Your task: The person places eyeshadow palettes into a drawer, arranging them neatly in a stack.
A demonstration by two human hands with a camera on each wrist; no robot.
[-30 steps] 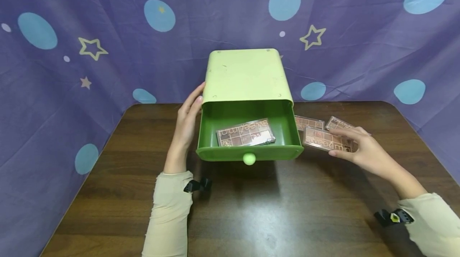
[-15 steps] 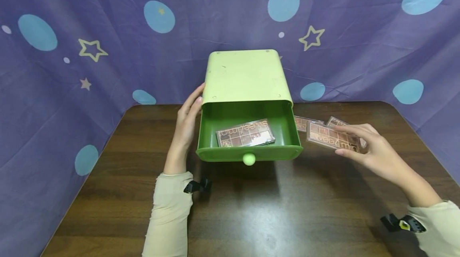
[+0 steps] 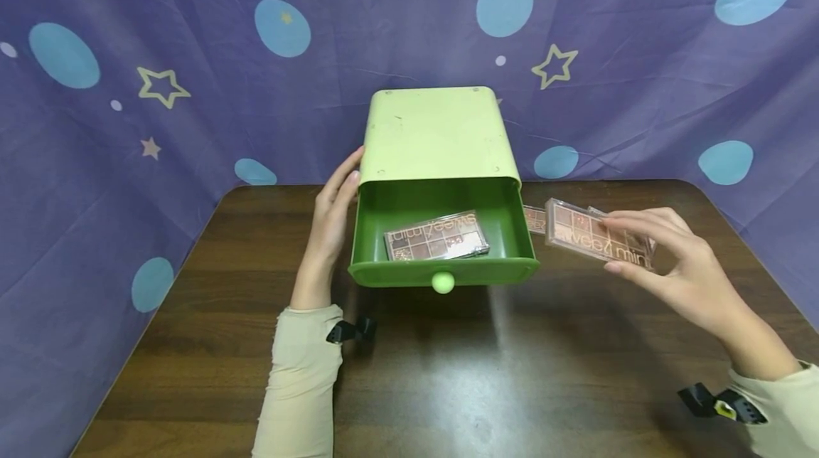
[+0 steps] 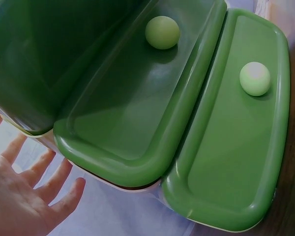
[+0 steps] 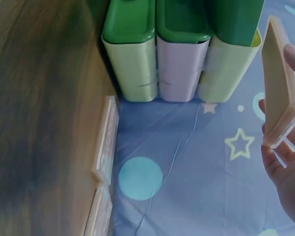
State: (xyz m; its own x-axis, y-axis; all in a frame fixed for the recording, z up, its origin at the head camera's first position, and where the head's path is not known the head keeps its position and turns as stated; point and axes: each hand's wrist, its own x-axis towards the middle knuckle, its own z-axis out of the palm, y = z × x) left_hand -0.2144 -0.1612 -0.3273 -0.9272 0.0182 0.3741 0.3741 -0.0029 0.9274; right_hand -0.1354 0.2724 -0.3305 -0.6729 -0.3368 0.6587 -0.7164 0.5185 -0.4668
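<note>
My right hand pinches an eyeshadow palette between thumb and fingers, raised over the right side of the table. In the right wrist view the held palette shows its plain back. A drawer cabinet stands at the back with its green top drawer pulled out. Inside that drawer lies another palette, slightly slanted. My left hand rests along the cabinet's left side with fingers extended. The left wrist view has this hand beside the drawer fronts, holding nothing.
Two more palettes lie on the table right of the cabinet; one palette shows lengthwise in the right wrist view. Two lower drawers with round knobs are closed. A purple patterned cloth hangs behind the wooden table.
My right hand has lifted the palette off the others on the table and drawn it slightly to the right. My left hand and the drawer have stayed in place.
</note>
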